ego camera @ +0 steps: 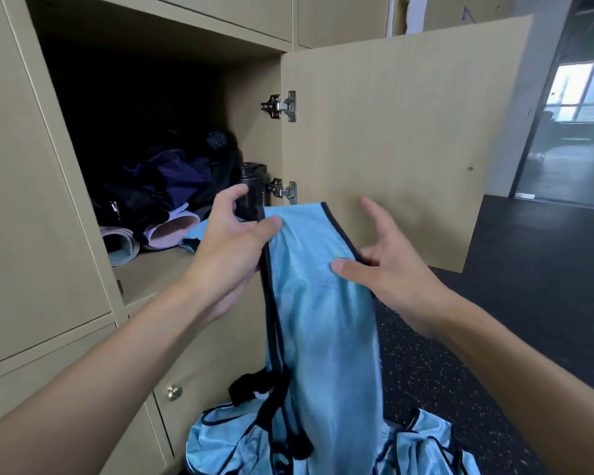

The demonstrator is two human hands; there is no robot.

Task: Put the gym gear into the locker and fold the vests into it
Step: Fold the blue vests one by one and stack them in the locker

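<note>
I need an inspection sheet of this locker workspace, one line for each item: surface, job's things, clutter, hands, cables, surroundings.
surface: locker shelf, pale wood; locker door swung open to the right.
job's things: light blue vest held up before the opening; more blue vests heaped below; blue fabric on the shelf edge; black bottle, rolled mats and dark clothing inside.
clutter: nothing seen.
hands: left hand grips the vest's left edge; right hand pinches its right edge.
cables: nothing seen.
surroundings: dark speckled floor; window far right.
</note>
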